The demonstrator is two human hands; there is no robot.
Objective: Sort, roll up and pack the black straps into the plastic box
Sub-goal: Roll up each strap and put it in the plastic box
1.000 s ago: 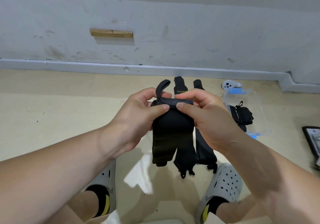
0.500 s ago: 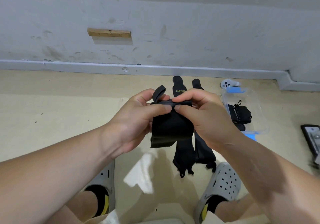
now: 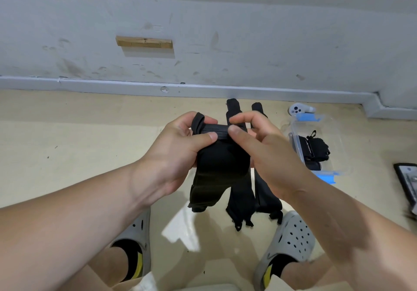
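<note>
The left hand (image 3: 178,153) and the right hand (image 3: 266,153) are meeting in mid-air. Both are pinching the top edge of a black strap (image 3: 216,166), with the thumbs on the near side and the curled fingers behind. The fingers are covering most of the upper fold, so it is hard to tell how far it is rolled. A small loop is sticking up by the left fingers, and the lower end is hanging free.

Beyond the hands, two more straps (image 3: 240,191) are lying side by side on the floor (image 3: 67,137), their middles hidden behind the hands. To the right, the clear plastic box (image 3: 336,133) is sitting on the floor and holding a dark bundle (image 3: 316,148). A white controller (image 3: 297,109) is lying just past the box. At the right edge the frame is cutting off a dark flat object (image 3: 406,182).
</note>
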